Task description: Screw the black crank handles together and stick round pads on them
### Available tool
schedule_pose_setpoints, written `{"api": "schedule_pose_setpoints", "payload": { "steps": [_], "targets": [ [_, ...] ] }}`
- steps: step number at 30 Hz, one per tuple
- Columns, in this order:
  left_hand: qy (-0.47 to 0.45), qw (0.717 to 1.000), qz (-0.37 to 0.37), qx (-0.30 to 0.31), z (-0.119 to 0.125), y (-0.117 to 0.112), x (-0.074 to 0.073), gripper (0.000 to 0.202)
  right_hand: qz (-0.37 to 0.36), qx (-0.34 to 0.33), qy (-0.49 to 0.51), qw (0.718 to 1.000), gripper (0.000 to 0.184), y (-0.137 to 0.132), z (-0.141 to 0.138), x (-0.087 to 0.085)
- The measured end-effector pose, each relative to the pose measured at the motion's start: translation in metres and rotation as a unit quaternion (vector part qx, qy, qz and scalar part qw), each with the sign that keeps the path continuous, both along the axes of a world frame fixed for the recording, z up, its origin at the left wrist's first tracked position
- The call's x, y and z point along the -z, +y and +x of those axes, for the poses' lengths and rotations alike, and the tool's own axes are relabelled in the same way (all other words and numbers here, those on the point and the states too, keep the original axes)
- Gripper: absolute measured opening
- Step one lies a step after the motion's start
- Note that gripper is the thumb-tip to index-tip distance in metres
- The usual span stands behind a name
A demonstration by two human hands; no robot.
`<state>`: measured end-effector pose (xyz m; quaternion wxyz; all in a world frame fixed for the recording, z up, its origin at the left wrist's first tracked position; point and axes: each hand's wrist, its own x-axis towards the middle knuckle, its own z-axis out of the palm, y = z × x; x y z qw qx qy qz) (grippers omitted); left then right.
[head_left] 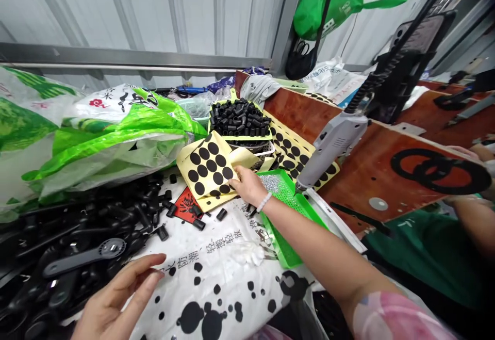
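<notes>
On white sheeting below ribbed walling sits one green tray; right hand pinches dotted paper, left hand gapes.

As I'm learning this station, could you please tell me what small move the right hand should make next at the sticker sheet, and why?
Probably peel the black dot nearest the right hand: its fingertips are at the sticker sheet's right edge, beside that dot, while the left hand hangs apart, seemingly holding nothing.
</notes>
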<state>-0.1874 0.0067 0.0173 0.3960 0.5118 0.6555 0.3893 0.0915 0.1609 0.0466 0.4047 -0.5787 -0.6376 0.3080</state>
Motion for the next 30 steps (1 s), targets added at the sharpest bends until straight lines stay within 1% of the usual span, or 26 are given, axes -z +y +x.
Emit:
{"api": "schedule_pose_setpoints", "payload": {
  "steps": [1, 3, 5, 6, 8, 9, 11, 12, 13, 14, 15, 16, 17, 18, 19, 20, 22, 26, 30],
  "targets": [
    [-0.017, 0.999, -0.021, 0.017, 0.002, 0.003, 0.001, 0.039, -0.02, -0.022, 0.035, 0.999, 0.02, 0.0, -0.001, 0.0],
    [-0.08, 0.994, -0.057, 0.053, 0.009, 0.009, 0.001, 0.047, -0.056, -0.068, 0.105, 0.991, 0.019, -0.006, -0.005, -0.002],
    [-0.182, 0.977, -0.07, 0.082, 0.023, 0.013, -0.001, 0.053, -0.086, -0.108, 0.159, 0.978, 0.024, -0.02, -0.012, -0.004],
    [-0.24, 0.964, -0.067, 0.091, 0.032, 0.015, -0.002, 0.053, -0.099, -0.124, 0.179, 0.971, 0.027, -0.029, -0.016, -0.003],
    [-0.352, 0.929, -0.056, 0.098, 0.049, 0.017, -0.005, 0.048, -0.121, -0.147, 0.201, 0.961, 0.033, -0.047, -0.022, 0.001],
    [-0.396, 0.912, -0.053, 0.094, 0.057, 0.018, -0.006, 0.041, -0.129, -0.153, 0.205, 0.958, 0.035, -0.056, -0.024, 0.004],
    [-0.447, 0.892, -0.055, 0.052, 0.067, 0.02, -0.006, 0.028, -0.138, -0.151, 0.205, 0.957, 0.037, -0.07, -0.024, 0.011],
    [-0.455, 0.888, -0.058, 0.024, 0.069, 0.021, -0.006, 0.024, -0.125, -0.137, 0.195, 0.963, 0.039, -0.075, -0.023, 0.013],
    [-0.455, 0.888, -0.063, -0.002, 0.07, 0.022, -0.006, 0.022, -0.087, -0.112, 0.168, 0.976, 0.039, -0.079, -0.022, 0.013],
    [-0.449, 0.891, -0.068, -0.022, 0.07, 0.022, -0.006, 0.021, -0.026, -0.086, 0.122, 0.988, 0.037, -0.082, -0.021, 0.013],
    [-0.442, 0.894, -0.072, -0.032, 0.07, 0.022, -0.005, 0.022, 0.053, -0.066, 0.063, 0.994, 0.03, -0.085, -0.02, 0.011],
    [-0.435, 0.897, -0.073, -0.037, 0.07, 0.022, -0.005, 0.023, 0.137, -0.058, 0.0, 0.989, 0.021, -0.087, -0.021, 0.008],
    [-0.431, 0.899, -0.071, -0.039, 0.07, 0.022, -0.005, 0.024, 0.21, -0.063, -0.057, 0.974, 0.015, -0.09, -0.023, 0.005],
    [-0.428, 0.9, -0.068, -0.039, 0.071, 0.021, -0.004, 0.025, 0.26, -0.08, -0.102, 0.957, 0.015, -0.092, -0.026, 0.002],
    [-0.425, 0.902, -0.064, -0.038, 0.072, 0.02, -0.004, 0.025, 0.282, -0.104, -0.128, 0.945, 0.018, -0.094, -0.031, 0.0],
    [-0.423, 0.903, -0.06, -0.037, 0.074, 0.02, -0.003, 0.026, 0.292, -0.122, -0.145, 0.938, 0.02, -0.097, -0.036, -0.001],
    [-0.419, 0.906, -0.055, -0.032, 0.077, 0.019, -0.002, 0.027, 0.287, -0.133, -0.175, 0.932, 0.021, -0.1, -0.045, 0.001],
    [-0.412, 0.909, -0.052, -0.027, 0.081, 0.018, -0.001, 0.029, 0.24, -0.139, -0.219, 0.936, 0.02, -0.104, -0.053, 0.009],
    [-0.422, 0.905, -0.06, -0.006, 0.082, 0.016, -0.005, 0.028, 0.189, -0.167, -0.223, 0.942, 0.016, -0.105, -0.05, 0.008]
  ]
}}
